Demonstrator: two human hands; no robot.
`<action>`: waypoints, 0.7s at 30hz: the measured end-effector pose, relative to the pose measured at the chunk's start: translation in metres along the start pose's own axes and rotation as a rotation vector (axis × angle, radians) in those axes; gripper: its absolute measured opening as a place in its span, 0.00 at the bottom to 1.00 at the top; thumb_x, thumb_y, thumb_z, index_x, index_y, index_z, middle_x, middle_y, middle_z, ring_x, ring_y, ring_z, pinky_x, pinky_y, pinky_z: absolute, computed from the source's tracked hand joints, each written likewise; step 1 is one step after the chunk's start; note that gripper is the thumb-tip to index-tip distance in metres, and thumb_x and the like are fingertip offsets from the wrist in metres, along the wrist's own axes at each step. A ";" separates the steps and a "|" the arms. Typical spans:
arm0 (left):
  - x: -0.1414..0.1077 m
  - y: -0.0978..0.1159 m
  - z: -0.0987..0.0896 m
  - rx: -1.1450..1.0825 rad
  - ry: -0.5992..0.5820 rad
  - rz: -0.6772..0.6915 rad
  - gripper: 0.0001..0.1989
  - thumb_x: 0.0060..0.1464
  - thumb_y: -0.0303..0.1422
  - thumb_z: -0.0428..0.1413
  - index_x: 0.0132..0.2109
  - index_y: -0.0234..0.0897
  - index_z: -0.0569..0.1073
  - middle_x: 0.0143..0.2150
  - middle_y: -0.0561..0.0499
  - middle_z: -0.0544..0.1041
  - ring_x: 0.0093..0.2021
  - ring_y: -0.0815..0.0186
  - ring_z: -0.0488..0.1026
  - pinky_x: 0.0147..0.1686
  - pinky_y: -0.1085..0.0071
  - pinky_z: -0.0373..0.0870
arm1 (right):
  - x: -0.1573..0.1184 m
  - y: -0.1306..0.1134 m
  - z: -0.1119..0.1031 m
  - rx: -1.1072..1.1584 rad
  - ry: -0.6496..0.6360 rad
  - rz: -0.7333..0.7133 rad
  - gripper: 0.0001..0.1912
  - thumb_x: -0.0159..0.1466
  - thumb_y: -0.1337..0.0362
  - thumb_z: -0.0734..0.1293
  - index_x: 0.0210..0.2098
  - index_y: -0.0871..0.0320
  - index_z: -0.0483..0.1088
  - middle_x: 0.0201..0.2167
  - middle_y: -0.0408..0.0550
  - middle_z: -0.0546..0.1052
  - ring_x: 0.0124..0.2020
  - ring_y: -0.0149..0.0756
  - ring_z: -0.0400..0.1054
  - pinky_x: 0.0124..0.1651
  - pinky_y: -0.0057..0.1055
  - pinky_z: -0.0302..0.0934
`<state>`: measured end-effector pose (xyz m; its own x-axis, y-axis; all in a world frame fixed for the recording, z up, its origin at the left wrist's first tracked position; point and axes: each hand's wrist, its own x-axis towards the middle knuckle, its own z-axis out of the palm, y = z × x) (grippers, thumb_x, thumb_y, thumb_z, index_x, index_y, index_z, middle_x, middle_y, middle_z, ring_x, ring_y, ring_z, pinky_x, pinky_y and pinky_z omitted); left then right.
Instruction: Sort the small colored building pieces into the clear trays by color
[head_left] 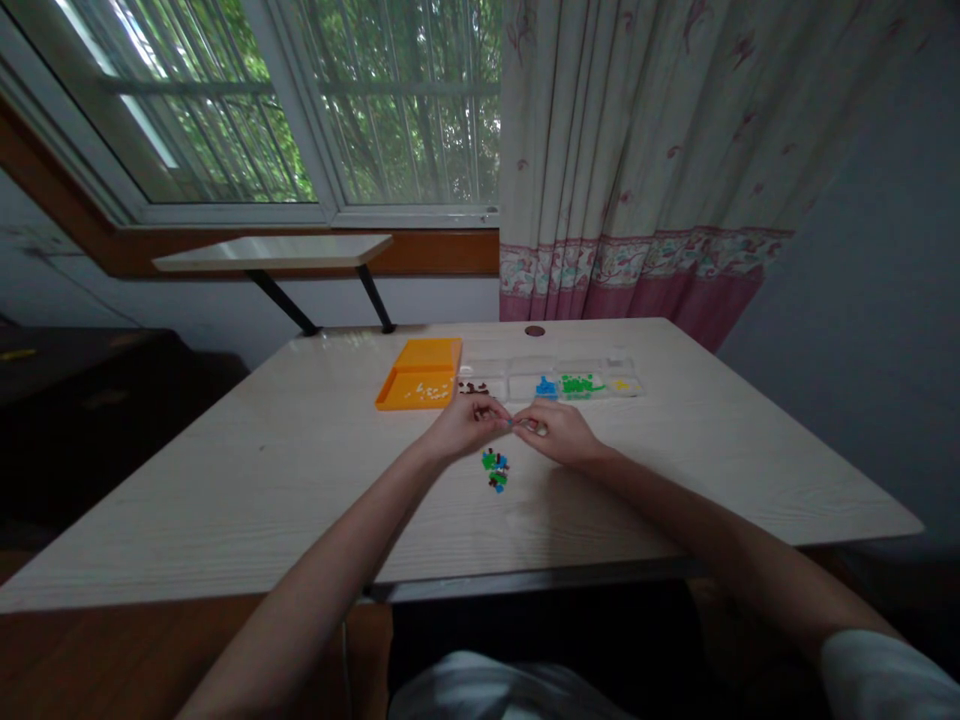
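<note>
My left hand (470, 424) and my right hand (561, 432) meet fingertip to fingertip above the middle of the table. Between their pinched fingers sits a tiny bluish piece (511, 421), largely covered, so its exact kind does not show. Just below the hands, a small pile of green, blue and dark brown pieces (495, 468) lies on the tabletop. Beyond the fingers stands a clear compartment box (525, 368) with an open lid. It holds dark brown pieces (472, 388), blue pieces (546, 387), green pieces (579, 385) and yellow pieces (621, 384) in separate compartments.
An orange tray (421, 352) with scattered white pieces (426, 391) stands left of the clear box. The pale wooden table (262, 500) carries a raised shelf (277, 252) at its back left. A round cable hole (535, 331) is near the back edge, before the curtain (630, 200).
</note>
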<state>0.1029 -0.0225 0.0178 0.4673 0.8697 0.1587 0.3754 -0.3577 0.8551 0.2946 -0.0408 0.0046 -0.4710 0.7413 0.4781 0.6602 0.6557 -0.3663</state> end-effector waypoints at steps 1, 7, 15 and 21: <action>0.000 0.000 0.001 -0.004 -0.003 0.004 0.11 0.45 0.35 0.57 0.32 0.29 0.74 0.20 0.55 0.67 0.21 0.75 0.60 0.21 0.78 0.53 | 0.000 0.001 0.000 0.001 0.009 -0.008 0.09 0.59 0.61 0.63 0.35 0.56 0.73 0.29 0.45 0.73 0.29 0.28 0.66 0.34 0.24 0.57; 0.000 -0.002 0.003 -0.013 -0.006 0.051 0.11 0.45 0.36 0.58 0.30 0.29 0.74 0.24 0.51 0.72 0.24 0.73 0.64 0.23 0.78 0.58 | -0.001 0.004 0.003 -0.014 0.076 -0.073 0.08 0.59 0.62 0.63 0.33 0.58 0.73 0.27 0.45 0.73 0.28 0.29 0.66 0.32 0.23 0.57; 0.000 0.003 -0.002 0.045 -0.054 0.065 0.13 0.45 0.36 0.57 0.36 0.30 0.74 0.25 0.52 0.71 0.22 0.75 0.61 0.22 0.80 0.56 | -0.003 0.007 0.001 0.015 0.143 -0.136 0.06 0.58 0.64 0.63 0.32 0.57 0.72 0.26 0.45 0.73 0.27 0.28 0.66 0.31 0.23 0.58; -0.006 -0.001 -0.032 0.136 -0.338 0.011 0.08 0.45 0.31 0.55 0.32 0.28 0.73 0.28 0.50 0.73 0.26 0.73 0.65 0.25 0.78 0.60 | -0.004 0.012 -0.015 0.163 0.402 -0.110 0.06 0.59 0.63 0.64 0.31 0.58 0.72 0.23 0.45 0.72 0.24 0.28 0.64 0.29 0.25 0.59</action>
<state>0.0743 -0.0167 0.0314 0.7018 0.7120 -0.0239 0.4613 -0.4285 0.7769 0.3136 -0.0378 0.0104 -0.2466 0.5725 0.7819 0.5028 0.7654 -0.4018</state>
